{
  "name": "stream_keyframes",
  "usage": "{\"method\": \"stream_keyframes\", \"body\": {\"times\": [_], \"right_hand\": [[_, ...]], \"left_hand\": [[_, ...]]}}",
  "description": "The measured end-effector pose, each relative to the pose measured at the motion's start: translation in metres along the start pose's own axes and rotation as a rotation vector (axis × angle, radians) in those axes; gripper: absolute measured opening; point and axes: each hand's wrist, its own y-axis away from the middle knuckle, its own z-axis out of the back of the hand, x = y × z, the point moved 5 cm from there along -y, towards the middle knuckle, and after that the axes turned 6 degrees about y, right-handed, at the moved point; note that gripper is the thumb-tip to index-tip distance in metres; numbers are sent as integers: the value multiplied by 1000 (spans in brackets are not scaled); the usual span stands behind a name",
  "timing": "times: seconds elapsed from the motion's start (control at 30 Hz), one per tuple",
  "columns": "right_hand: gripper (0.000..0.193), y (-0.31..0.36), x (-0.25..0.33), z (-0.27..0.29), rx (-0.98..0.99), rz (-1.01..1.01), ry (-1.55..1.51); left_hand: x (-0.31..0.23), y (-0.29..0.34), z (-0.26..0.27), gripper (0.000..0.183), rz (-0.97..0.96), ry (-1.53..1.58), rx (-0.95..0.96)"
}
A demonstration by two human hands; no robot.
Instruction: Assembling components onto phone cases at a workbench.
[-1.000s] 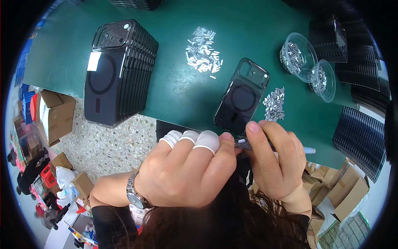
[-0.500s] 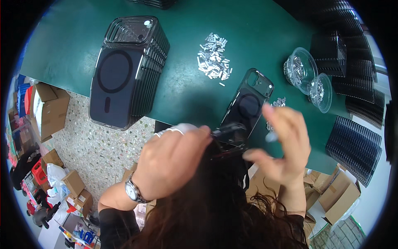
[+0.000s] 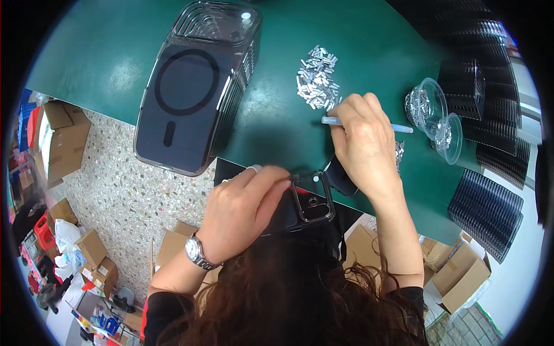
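Observation:
My left hand (image 3: 245, 207) grips a dark phone case (image 3: 306, 202) with a clear camera frame, held at the near edge of the green table (image 3: 277, 121). White finger covers show on that hand, and a watch sits on its wrist. My right hand (image 3: 363, 144) is closed around a thin white pen-like tool (image 3: 398, 128), whose tip points left just below a pile of small silver parts (image 3: 316, 78). My dark hair fills the lower middle and hides part of the case.
A tall stack of dark phone cases (image 3: 193, 95) stands at the left. Two clear cups with silver parts (image 3: 433, 115) sit at the right. More black case stacks (image 3: 485, 196) line the right edge. Cardboard boxes (image 3: 63, 144) lie on the speckled floor.
My right hand has moved up over the table with the white tool. My left hand has brought the phone case off the table toward me.

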Motion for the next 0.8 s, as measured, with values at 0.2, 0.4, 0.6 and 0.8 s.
{"method": "stream_keyframes", "body": {"times": [0.2, 0.4, 0.6, 0.8], "right_hand": [[7, -3, -3, 1, 44, 20, -69], [8, 11, -11, 28, -52, -134, -703], [9, 32, -19, 42, 137, -299, -770], [21, 51, -7, 48, 54, 154, -490]], "left_hand": [[9, -8, 2, 9, 131, 176, 13], [-2, -23, 3, 12, 135, 205, 113], [-21, -35, -8, 11, 72, 158, 166], [-30, -45, -28, 12, 70, 147, 251]]}}
